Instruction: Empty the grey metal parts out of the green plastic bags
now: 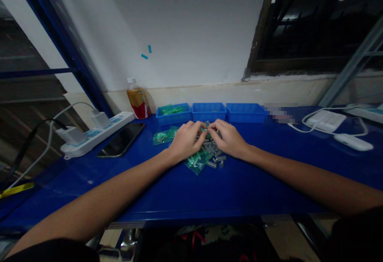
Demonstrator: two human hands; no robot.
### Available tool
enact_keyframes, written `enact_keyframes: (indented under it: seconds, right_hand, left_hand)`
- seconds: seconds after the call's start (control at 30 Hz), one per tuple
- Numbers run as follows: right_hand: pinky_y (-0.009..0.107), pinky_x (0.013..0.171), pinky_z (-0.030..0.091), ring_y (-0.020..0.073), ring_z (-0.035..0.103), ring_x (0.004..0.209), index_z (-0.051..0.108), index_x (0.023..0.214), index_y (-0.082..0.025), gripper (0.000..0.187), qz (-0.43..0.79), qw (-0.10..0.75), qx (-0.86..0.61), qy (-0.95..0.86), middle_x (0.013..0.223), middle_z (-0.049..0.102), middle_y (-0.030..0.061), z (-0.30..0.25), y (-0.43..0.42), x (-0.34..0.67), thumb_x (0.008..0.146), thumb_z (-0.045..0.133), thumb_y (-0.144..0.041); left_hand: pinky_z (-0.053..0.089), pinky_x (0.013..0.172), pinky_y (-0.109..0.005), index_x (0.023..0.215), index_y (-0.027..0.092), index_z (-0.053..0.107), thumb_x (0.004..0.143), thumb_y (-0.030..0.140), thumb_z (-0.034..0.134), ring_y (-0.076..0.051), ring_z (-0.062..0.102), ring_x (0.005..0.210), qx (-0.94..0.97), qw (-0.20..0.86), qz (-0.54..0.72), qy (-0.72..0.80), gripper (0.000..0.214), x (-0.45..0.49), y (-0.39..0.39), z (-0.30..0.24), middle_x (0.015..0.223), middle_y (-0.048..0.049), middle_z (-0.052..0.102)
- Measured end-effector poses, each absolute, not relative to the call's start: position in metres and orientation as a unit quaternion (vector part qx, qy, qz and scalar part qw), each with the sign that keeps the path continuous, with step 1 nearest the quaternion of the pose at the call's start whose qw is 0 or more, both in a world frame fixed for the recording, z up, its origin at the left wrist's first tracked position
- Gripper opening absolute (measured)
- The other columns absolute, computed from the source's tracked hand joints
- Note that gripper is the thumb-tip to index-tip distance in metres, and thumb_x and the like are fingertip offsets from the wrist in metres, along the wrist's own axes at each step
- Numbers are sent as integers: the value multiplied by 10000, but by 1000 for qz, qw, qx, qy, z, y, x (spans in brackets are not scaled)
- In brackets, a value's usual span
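Observation:
My left hand (188, 140) and my right hand (229, 138) come together over the middle of the blue table, fingertips pinched and almost touching. A bit of green shows between them, too small to name. Beneath and between the hands lies a pile of short silver metal cylinders (212, 165). A clear green plastic bag (197, 167) with pale pieces inside lies at the near edge of the pile, below my left hand. Another green bag (161, 137) rests just left of that hand. Part of the pile is hidden by my fingers.
Three blue bins stand along the wall: the left bin (173, 118) holds green bags, beside a middle bin (208, 114) and a right bin (245, 114). Leftward are a drink bottle (137, 100), a phone (121, 141) and a power strip (98, 133). White chargers (326, 121) with cables lie right.

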State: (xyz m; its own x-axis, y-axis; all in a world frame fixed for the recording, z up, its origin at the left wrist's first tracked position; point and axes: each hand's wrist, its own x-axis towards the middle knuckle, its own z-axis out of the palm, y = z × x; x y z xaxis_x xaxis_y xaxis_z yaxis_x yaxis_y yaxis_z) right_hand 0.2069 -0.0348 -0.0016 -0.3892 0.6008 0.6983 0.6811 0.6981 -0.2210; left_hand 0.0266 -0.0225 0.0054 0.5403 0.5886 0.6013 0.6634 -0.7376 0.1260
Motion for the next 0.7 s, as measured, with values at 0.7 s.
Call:
enact_keyframes:
  seconds: [0.7]
  right_hand:
    - [337, 711, 363, 216, 534, 797, 595, 874, -165, 249, -220, 335, -437, -805, 826, 628, 91, 20, -7, 248, 919, 413, -330]
  left_hand:
    - [414, 781, -340, 927, 185, 550, 951, 362, 326, -187, 533, 851, -898, 48, -258, -354, 286, 29, -23, 8, 911, -40, 623]
